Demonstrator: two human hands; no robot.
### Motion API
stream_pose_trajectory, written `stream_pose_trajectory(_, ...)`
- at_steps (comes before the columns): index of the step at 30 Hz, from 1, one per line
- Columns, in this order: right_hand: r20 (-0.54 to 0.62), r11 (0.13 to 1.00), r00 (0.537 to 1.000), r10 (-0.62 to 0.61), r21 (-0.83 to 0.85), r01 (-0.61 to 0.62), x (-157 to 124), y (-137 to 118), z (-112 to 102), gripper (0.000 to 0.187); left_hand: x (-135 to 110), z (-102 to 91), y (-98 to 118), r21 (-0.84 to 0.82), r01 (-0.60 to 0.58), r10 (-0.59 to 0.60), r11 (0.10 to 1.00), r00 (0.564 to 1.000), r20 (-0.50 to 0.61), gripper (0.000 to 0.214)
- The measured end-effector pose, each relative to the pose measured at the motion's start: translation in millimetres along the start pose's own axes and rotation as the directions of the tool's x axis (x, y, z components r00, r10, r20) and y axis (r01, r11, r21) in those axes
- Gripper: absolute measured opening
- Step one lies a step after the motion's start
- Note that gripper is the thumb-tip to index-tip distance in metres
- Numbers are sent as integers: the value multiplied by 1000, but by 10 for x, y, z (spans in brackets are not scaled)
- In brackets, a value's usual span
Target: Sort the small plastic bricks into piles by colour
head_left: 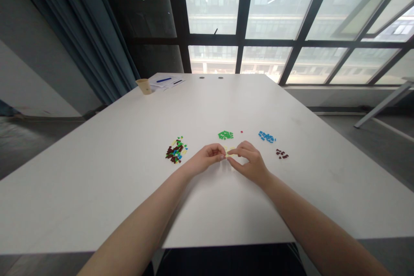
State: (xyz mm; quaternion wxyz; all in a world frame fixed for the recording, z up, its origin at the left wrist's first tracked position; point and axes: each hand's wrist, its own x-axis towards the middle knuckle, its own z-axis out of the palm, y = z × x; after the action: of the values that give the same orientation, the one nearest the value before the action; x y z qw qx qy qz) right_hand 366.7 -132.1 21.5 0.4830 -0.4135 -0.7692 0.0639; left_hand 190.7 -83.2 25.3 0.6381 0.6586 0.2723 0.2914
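My left hand and my right hand meet near the middle of the white table, fingertips almost touching. Both are closed in a pinch; whatever is between the fingertips is too small and covered to make out. Pale yellow pieces show in the gap between the hands, partly hidden by the fingers. Just beyond them lies a cluster of small green building bricks. A mixed heap of brown, green, yellow and blue bricks is left of my left hand.
Blue bricks and a few dark brown bricks lie to the right on the table. One small red piece sits alone. At the far left stand a paper cup and papers with a blue pen.
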Motion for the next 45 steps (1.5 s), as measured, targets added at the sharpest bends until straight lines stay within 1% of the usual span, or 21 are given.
stream_pose_trajectory(3,-58,996,995,82,-41,-84,35,87,-96,10,16,-17,-14,57,21,-13,998,992,-126,27)
stream_pose_trajectory(6,-131,976,976,175,-107,-189,57,255,-223,12,39,-53,-45,82,39,-15,996,961,-277,26)
stream_pose_trajectory(7,-125,964,970,211,-135,-227,54,318,-257,13,46,-65,-57,83,43,-15,996,950,-311,26)
stream_pose_trajectory(8,-87,952,965,249,-164,-260,45,377,-281,12,51,-77,-67,83,46,-16,996,943,-333,26)
stream_pose_trajectory(9,-20,938,957,290,-195,-288,31,429,-293,12,55,-87,-76,84,47,-15,995,938,-346,26)
stream_pose_trajectory(12,215,904,895,390,-273,-328,-28,518,-260,10,60,-102,-94,86,41,-9,995,939,-344,25)
stream_pose_trajectory(14,294,893,858,422,-298,-337,-63,520,-201,10,60,-100,-93,82,33,-4,996,942,-336,24)
stream_pose_trajectory(16,323,889,841,433,-308,-339,-84,497,-145,10,58,-91,-82,74,30,-3,997,942,-334,24)
stream_pose_trajectory(20,360,894,829,427,-309,-326,-91,456,-89,11,46,-74,-48,68,35,-9,997,939,-343,24)
stream_pose_trajectory(28,378,909,833,403,-275,-314,-105,469,-58,13,36,-50,-24,67,36,-13,997,946,-325,24)
stream_pose_trajectory(32,341,905,847,409,-269,-329,-97,470,-41,16,44,-35,-29,76,34,-7,997,946,-325,24)
stream_pose_trajectory(34,296,914,871,391,-239,-329,-69,462,-75,17,40,-75,-11,99,30,5,995,942,-335,23)
stream_pose_trajectory(36,202,922,909,364,-214,-321,-28,449,-153,15,22,-178,28,144,25,32,989,925,-379,23)
stream_pose_trajectory(37,137,924,927,349,-214,-316,-6,443,-205,16,6,-254,53,179,23,55,984,907,-418,23)
stream_pose_trajectory(38,64,925,941,331,-220,-311,15,439,-261,20,-15,-343,79,218,30,80,975,875,-478,23)
stream_pose_trajectory(40,-85,923,952,293,-235,-304,46,439,-369,33,-67,-538,119,330,70,157,942,776,-612,22)
stream_pose_trajectory(41,-145,923,950,275,-236,-303,54,444,-413,38,-97,-633,128,407,128,199,905,718,-668,22)
stream_pose_trajectory(42,-191,924,946,261,-234,-302,57,452,-447,40,-125,-718,128,487,217,232,846,672,-703,22)
stream_pose_trajectory(43,-221,925,943,250,-234,-300,56,463,-470,41,-152,-791,118,557,316,248,768,655,-714,22)
stream_pose_trajectory(44,-233,926,942,242,-236,-296,52,475,-482,41,-175,-849,100,616,403,238,677,672,-701,21)
stream_pose_trajectory(45,-233,926,944,236,-241,-291,47,488,-486,41,-193,-893,75,662,468,206,586,703,-680,20)
